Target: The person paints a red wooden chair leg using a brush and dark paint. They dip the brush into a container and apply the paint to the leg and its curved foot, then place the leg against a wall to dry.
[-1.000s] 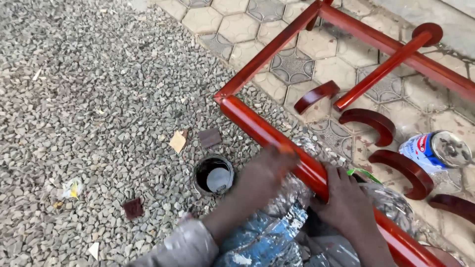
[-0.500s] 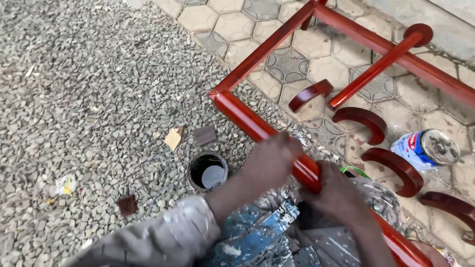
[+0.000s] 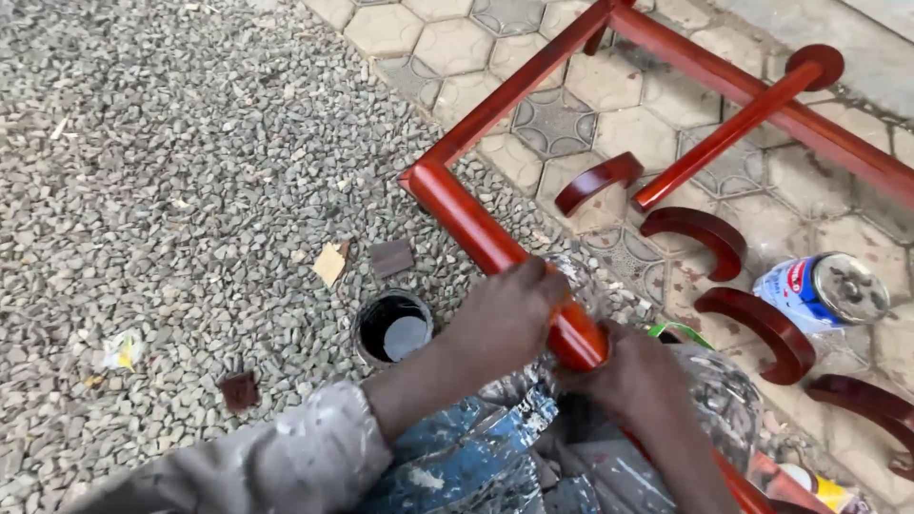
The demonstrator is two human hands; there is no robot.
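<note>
From the head camera we look down on a glossy red-brown wooden frame lying across gravel and hexagonal paving, its near corner rounded and its long rail running down toward us. Our left hand lies over that rail from the gravel side, fingers together and curled down on the wood. Our right hand grips the same rail just below it, fingers closed around the underside; whether a cloth sits in either hand we cannot tell.

To the right, on the paving, a tin can lies on its side, with a blue, red and white label and its silvery lid facing us. Near the bottom right edge a small yellow and red package shows only in part. Crinkled clear plastic sheeting lies under the rail beside our right hand.

On the gravel just left of our left hand stands an open dark round tin with pale liquid inside. Beyond it lie a tan scrap and a dark square scrap. Curved red-brown wooden pieces lie spread over the paving between frame and can.
</note>
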